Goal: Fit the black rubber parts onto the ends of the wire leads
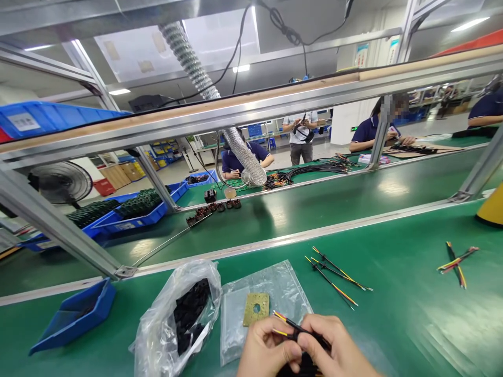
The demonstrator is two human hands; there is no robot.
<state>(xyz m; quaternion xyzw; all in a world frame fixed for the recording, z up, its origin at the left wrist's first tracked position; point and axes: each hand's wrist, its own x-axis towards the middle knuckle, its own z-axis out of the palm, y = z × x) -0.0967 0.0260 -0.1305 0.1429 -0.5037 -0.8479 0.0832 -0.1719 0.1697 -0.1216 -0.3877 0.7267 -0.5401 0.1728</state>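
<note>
Near the bottom edge, my left hand [265,348] and my right hand [336,348] are close together. Both have their fingers pinched on a thin black cable [294,323] with red, yellow and white wire ends pointing up and left. A second yellow wire end shows between my left fingers. More dark cables lie below, mostly hidden by the hands. Just beyond is a square yellowish plate [251,310] with a round hole, resting on a clear plastic bag [281,283]. Several short black cables [338,275] with coloured ends lie on the green table ahead of my right hand.
An open plastic bag [151,324] of small black parts and a blue bin [84,314] stand left. More short cables [458,264] and a yellow object [493,207] lie right. A metal rail [251,242] divides the table from a green strip. Co-workers sit beyond.
</note>
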